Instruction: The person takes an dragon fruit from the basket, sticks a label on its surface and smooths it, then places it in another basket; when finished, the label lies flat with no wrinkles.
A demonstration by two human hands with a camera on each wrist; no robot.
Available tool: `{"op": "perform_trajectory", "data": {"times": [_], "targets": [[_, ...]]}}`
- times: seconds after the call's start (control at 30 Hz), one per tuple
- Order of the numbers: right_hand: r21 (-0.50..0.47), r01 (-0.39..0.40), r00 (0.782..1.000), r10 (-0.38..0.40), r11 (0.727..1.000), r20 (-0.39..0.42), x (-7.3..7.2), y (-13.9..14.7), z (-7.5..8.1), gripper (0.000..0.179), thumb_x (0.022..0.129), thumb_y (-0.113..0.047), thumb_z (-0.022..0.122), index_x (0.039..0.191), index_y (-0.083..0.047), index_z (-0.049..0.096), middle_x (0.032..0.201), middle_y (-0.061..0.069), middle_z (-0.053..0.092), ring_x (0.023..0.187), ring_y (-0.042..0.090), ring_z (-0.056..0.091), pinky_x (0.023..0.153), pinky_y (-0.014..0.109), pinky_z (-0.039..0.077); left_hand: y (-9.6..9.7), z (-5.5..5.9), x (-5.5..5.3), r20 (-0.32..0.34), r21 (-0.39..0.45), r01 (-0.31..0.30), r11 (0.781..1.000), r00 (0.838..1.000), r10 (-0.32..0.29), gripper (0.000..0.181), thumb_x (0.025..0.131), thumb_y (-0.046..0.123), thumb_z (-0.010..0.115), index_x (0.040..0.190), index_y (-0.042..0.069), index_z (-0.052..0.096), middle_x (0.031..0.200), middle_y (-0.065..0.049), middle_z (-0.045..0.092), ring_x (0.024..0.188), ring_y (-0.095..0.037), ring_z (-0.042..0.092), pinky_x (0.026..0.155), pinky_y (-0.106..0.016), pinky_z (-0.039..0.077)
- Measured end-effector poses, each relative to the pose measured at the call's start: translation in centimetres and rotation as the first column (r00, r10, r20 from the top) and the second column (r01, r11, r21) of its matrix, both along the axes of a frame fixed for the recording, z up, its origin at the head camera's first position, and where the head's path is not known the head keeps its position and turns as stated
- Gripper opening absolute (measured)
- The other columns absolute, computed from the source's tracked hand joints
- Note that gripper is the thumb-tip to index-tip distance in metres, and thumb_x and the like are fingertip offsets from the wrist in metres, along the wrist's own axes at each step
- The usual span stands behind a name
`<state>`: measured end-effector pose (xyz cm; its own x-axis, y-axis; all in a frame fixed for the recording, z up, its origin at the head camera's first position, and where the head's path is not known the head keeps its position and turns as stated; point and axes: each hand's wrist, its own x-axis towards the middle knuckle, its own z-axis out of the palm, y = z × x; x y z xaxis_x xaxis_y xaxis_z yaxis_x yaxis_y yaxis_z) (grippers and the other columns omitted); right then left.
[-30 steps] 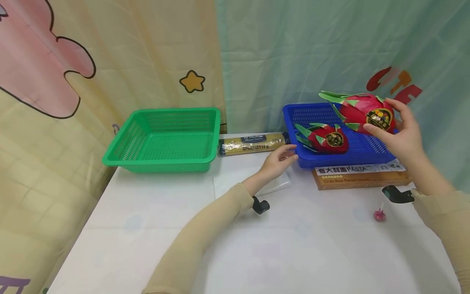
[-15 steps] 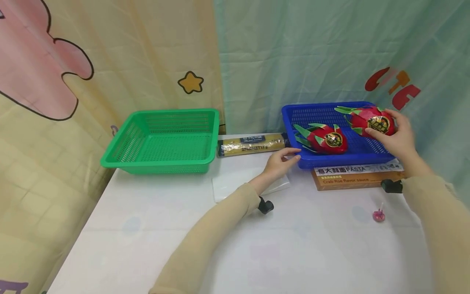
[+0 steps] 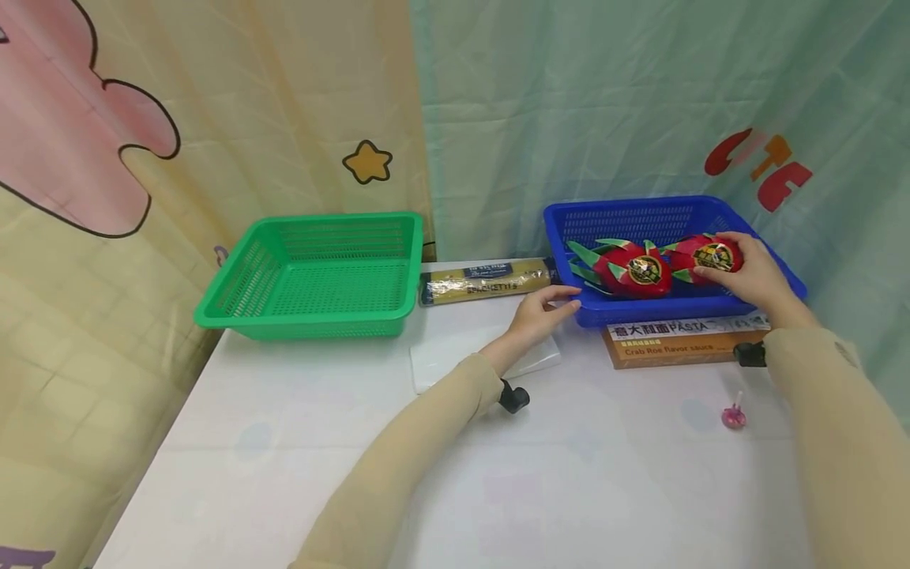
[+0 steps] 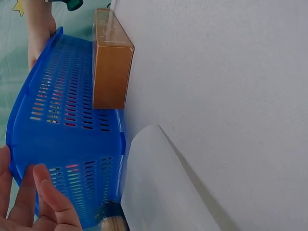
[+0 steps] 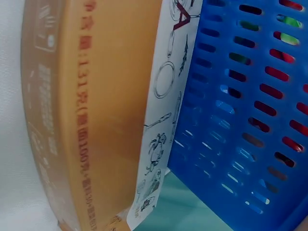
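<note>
My right hand [image 3: 764, 276] grips a red dragon fruit [image 3: 707, 257] with green leaf tips and a dark round label, low inside the right part of the blue basket [image 3: 682, 307]. Beside it on the left lies another dragon fruit [image 3: 633, 270], also in the basket. My left hand [image 3: 536, 318] pinches the basket's front left corner; in the left wrist view its fingers [image 4: 21, 199] are at the rim. Through the basket's slots in the right wrist view, bits of red and green show. The undersides of both fruits are hidden.
A green basket [image 3: 306, 322] stands on the left. A spaghetti pack [image 3: 486, 283] lies between the baskets. An orange pasta box [image 3: 682, 349] sits before the blue basket, a white sheet [image 3: 444, 359] near my left hand, and a small pink lollipop [image 3: 734, 416] at right. Curtains hang behind.
My right hand has lowered the dragon fruit from above the blue basket down into it, next to the other one. My left hand has shifted slightly right onto the basket's corner.
</note>
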<state>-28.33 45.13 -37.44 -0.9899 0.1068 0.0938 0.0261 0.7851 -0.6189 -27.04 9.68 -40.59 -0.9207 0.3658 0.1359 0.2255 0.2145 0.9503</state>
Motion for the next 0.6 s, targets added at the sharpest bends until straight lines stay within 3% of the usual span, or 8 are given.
{"op": "perform_trajectory", "data": {"times": [0.23,0.6], "targets": [[0.020,-0.019,0.997,0.018,1.000,0.074,-0.1,-0.1,0.5,0.089,0.088,-0.045,0.062,0.143,0.006,0.014,0.134,0.039,0.018,0.119,0.054,0.021,0.094,0.070,0.024,0.0,0.0,0.0,-0.008,-0.009,0.007,1.000,1.000,-0.007,0.027,0.090,0.023,0.064,0.116,0.014,0.067,0.113,0.001,0.064,0.079,-0.006,0.056,0.066,-0.018,0.047],[0.059,-0.020,0.987,0.011,0.998,0.157,0.0,-0.2,1.0,0.090,0.088,-0.042,0.062,0.147,0.004,0.012,0.136,0.040,0.022,0.119,0.055,0.023,0.095,0.070,0.022,0.0,-0.1,0.0,-0.014,-0.005,0.006,1.000,1.000,-0.006,0.027,0.090,0.022,0.064,0.116,0.014,0.067,0.113,0.001,0.065,0.081,-0.007,0.056,0.067,-0.017,0.047]]}}
